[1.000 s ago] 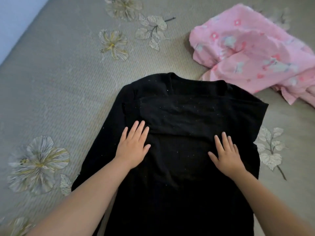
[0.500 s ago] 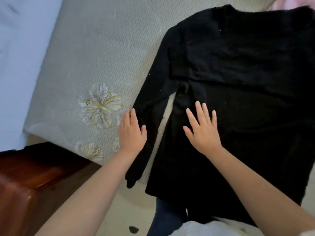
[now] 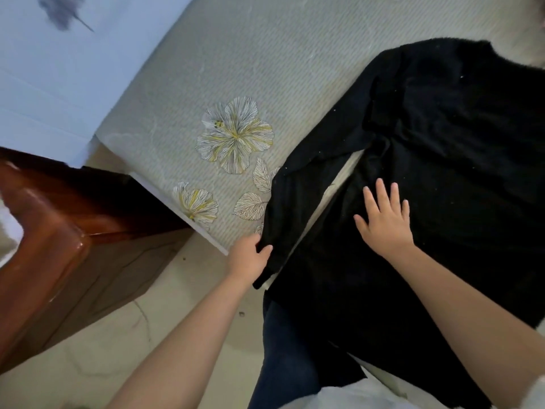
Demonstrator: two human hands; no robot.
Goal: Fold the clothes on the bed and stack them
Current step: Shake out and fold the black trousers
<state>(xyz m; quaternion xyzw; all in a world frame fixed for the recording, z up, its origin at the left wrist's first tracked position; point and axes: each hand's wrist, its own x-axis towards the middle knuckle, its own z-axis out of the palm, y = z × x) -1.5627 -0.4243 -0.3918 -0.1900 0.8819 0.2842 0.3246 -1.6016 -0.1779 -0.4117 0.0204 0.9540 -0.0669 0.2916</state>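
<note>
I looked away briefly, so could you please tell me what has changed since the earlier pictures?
The left hand slid off the black top's body to its sleeve and now grips the cuff end at the bed edge. The right hand shifted leftward and stays pressed flat on the top, which remains spread out.

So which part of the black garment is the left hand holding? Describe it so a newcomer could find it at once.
Start at the grey flowered bed cover; the black top lies spread on it. From its shoulder a long sleeve runs down towards the bed's near edge. The left hand grips that sleeve near its cuff, whereas the right hand rests flat on the body, across a strip of bare cover.
</note>
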